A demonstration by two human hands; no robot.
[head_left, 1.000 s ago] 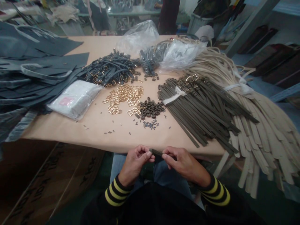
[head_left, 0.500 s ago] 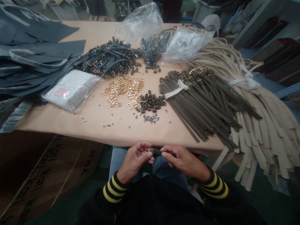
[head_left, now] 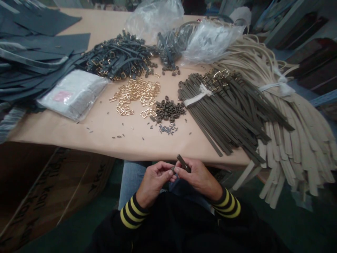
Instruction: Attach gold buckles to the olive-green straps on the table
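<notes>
Just off the table's front edge, my right hand (head_left: 196, 175) grips a short dark olive strap (head_left: 183, 163), whose end sticks up past the fingers. My left hand (head_left: 156, 179) is closed in a pinch, its fingertips meeting those of my right hand around a small dark piece too hidden to name. Beyond them on the table lie small dark pins (head_left: 168, 129), a heap of dark olive loops (head_left: 170, 109) and gold buckles (head_left: 137, 92). A tied bundle of olive straps (head_left: 223, 112) lies to the right.
Brown paper covers the table (head_left: 147, 147). A plastic-wrapped packet (head_left: 75, 93), blue-grey sheets (head_left: 31, 66) and a pile of dark buckled straps (head_left: 118, 58) lie left. Clear bags (head_left: 210, 42) sit at the back, beige straps (head_left: 297, 140) at the right. A cardboard box (head_left: 76, 179) stands below left.
My right hand has moved left, closer to my left hand. The strap has swung from lying level between the hands to pointing up and away. The view has shifted slightly.
</notes>
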